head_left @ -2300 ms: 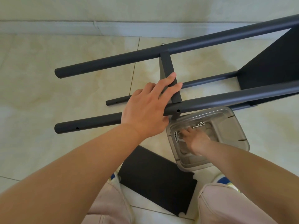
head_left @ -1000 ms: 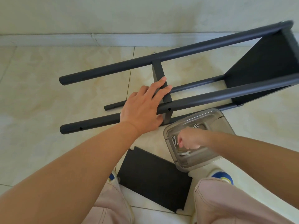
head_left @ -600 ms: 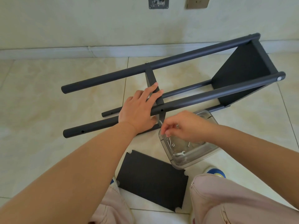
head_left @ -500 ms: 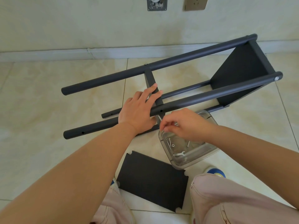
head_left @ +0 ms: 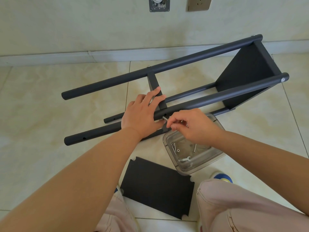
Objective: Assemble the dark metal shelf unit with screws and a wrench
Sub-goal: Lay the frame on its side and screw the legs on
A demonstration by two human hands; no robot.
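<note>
The dark metal shelf unit (head_left: 209,99) lies on its side on the tiled floor, one panel fixed at its right end and a middle panel standing between the tubes. My left hand (head_left: 142,113) rests flat over the near tube and that middle panel, fingers straight. My right hand (head_left: 189,126) pinches a silver screw (head_left: 164,118) just below a hole in the near tube. A clear plastic box (head_left: 215,155) under my right hand holds several screws (head_left: 173,147) and a small silver wrench (head_left: 184,159).
A loose dark shelf panel (head_left: 158,186) lies flat on the floor between my knees. The wall with its skirting board (head_left: 66,56) runs behind the unit, bearing a socket plate (head_left: 198,4). Pale floor tiles spread to the left.
My right hand has lifted out of the clear box with a screw and carried it up to the near tube. My left hand has stayed on the frame.
</note>
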